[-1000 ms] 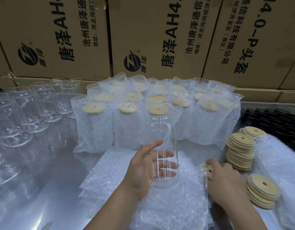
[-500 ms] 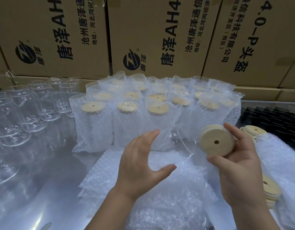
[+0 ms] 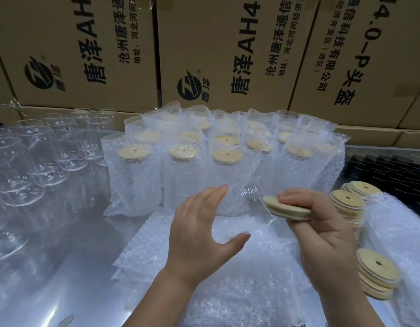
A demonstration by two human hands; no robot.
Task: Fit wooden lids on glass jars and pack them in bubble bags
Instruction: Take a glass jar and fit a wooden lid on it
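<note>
My left hand [image 3: 199, 234] wraps round a clear glass jar [image 3: 246, 208], tipped so its open mouth faces right. My right hand [image 3: 322, 234] pinches a round wooden lid [image 3: 284, 207] and holds it against the jar's rim. Both hover over a stack of flat bubble bags [image 3: 228, 279] on the table. Behind stand several lidded jars packed in bubble bags [image 3: 228, 161].
Several bare glass jars [image 3: 27, 166] fill the left of the shiny table [image 3: 62, 267]. Stacks of wooden lids [image 3: 348, 204] and another lid stack [image 3: 376, 272] lie at the right beside more bubble wrap [image 3: 398, 232]. Cardboard boxes [image 3: 216, 50] wall the back.
The jar went from upright to tipped sideways in my left hand. My right hand lifted a lid from the table, turned it edge-on and brought it to the jar's mouth.
</note>
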